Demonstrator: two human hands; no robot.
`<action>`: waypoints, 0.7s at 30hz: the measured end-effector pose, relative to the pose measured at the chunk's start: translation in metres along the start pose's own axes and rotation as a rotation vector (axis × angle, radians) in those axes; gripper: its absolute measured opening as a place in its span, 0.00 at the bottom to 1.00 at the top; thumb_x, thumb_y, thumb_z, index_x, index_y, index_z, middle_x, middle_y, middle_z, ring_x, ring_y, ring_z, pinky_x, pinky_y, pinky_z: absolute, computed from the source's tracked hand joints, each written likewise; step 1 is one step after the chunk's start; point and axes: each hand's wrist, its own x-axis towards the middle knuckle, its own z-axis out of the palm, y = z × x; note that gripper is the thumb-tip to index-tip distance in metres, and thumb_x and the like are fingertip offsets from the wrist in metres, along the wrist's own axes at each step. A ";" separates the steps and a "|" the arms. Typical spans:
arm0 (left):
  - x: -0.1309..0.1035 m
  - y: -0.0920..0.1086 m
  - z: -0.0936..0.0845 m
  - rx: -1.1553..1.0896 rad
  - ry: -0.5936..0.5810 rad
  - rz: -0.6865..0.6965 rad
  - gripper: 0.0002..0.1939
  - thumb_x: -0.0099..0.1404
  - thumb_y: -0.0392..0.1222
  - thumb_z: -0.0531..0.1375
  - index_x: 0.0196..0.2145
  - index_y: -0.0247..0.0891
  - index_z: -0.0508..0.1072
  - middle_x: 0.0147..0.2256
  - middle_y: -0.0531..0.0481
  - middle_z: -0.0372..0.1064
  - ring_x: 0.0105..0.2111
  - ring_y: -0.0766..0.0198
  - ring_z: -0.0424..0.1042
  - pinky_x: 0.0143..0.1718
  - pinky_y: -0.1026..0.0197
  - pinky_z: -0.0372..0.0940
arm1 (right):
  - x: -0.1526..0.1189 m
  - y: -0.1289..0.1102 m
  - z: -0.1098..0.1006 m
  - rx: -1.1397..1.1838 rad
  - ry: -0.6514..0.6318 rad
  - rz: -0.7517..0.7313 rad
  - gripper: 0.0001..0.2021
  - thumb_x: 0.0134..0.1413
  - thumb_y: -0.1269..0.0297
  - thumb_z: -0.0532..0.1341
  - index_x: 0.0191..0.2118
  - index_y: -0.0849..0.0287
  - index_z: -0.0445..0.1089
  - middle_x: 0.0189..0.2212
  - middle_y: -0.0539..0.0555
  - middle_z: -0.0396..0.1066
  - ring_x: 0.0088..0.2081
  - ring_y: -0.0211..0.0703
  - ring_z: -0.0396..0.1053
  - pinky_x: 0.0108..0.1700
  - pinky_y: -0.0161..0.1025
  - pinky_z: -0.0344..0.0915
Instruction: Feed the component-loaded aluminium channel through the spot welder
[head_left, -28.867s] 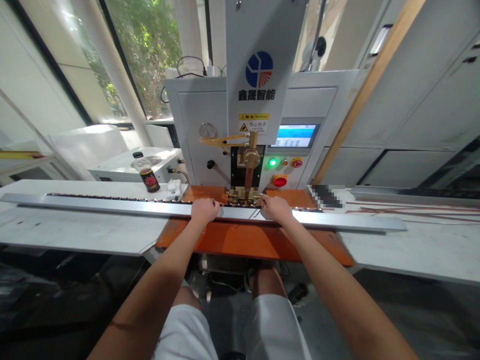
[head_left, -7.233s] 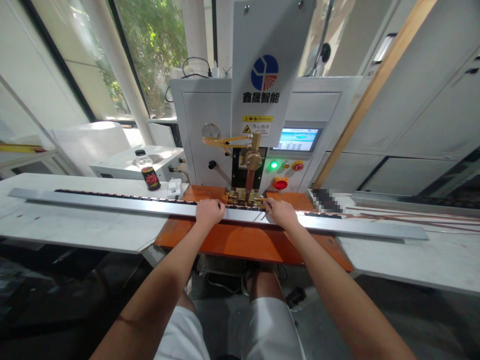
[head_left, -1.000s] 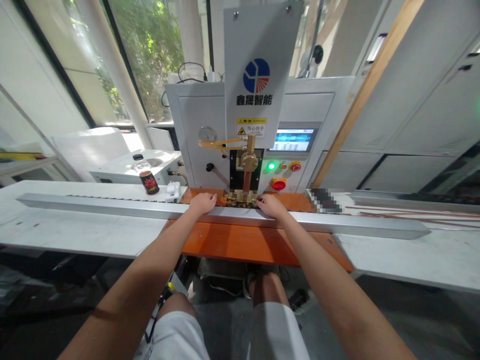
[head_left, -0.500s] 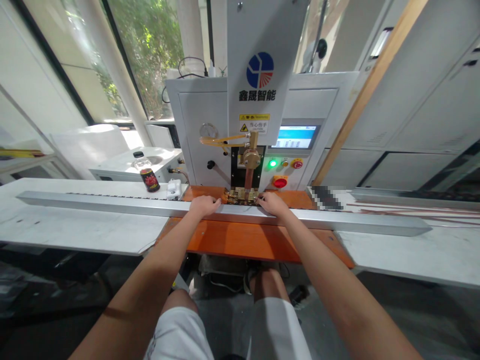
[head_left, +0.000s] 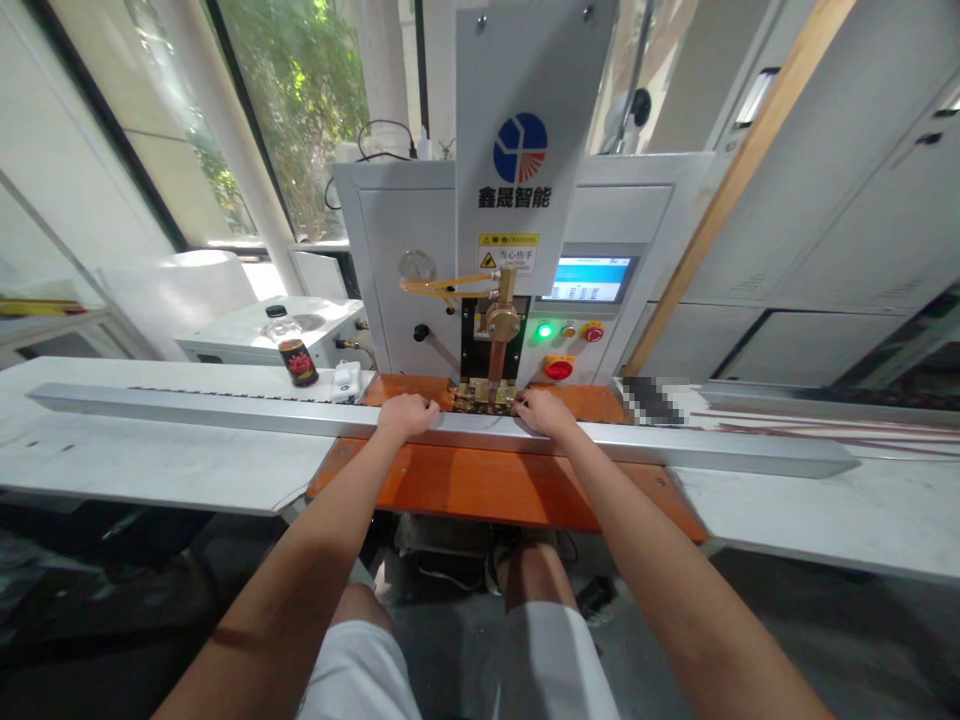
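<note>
A long grey metal bar (head_left: 217,411) lies across the bench in front of a machine (head_left: 405,215). My left hand (head_left: 407,413) rests over the bar, left of the brass fixture (head_left: 484,392), its fingers curled together at the bar's far edge. On the fixture's right side, my right hand (head_left: 541,411) has its thumb and fingertips pressed together at a small part too tiny to make out. Above the fixture, a copper electrode (head_left: 497,362) points down between my hands. A thin dark toothed strip (head_left: 225,394) runs along the back of the bar.
An orange board (head_left: 480,485) lies under the bar. A dark-labelled bottle (head_left: 298,362) and a white object (head_left: 346,381) stand behind the bar at left. The machine has a lit screen (head_left: 589,279) and a red switch (head_left: 559,369). Copper-coloured rods (head_left: 795,433) lie at right.
The bar has slid very slightly to the left. Both hands stay close to the fixture, the left one shifted a touch leftward.
</note>
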 end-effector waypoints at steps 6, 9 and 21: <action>-0.001 0.000 0.000 0.004 0.019 -0.014 0.34 0.67 0.57 0.40 0.43 0.31 0.79 0.44 0.34 0.75 0.46 0.48 0.73 0.47 0.55 0.64 | 0.001 0.000 0.001 -0.027 -0.001 0.011 0.20 0.65 0.56 0.48 0.48 0.60 0.73 0.45 0.63 0.75 0.45 0.50 0.72 0.42 0.36 0.61; 0.000 0.000 0.001 -0.002 0.017 -0.023 0.34 0.67 0.57 0.40 0.43 0.31 0.79 0.44 0.34 0.75 0.46 0.48 0.73 0.47 0.55 0.64 | 0.000 -0.001 0.001 -0.028 -0.005 0.013 0.21 0.66 0.55 0.47 0.48 0.60 0.73 0.45 0.63 0.75 0.45 0.50 0.72 0.43 0.36 0.61; -0.001 0.001 0.001 0.000 0.021 -0.027 0.33 0.67 0.56 0.41 0.43 0.32 0.78 0.44 0.35 0.75 0.46 0.49 0.73 0.48 0.55 0.64 | 0.001 0.001 0.003 -0.051 -0.014 0.017 0.22 0.66 0.53 0.47 0.49 0.60 0.73 0.45 0.63 0.75 0.46 0.49 0.72 0.43 0.36 0.61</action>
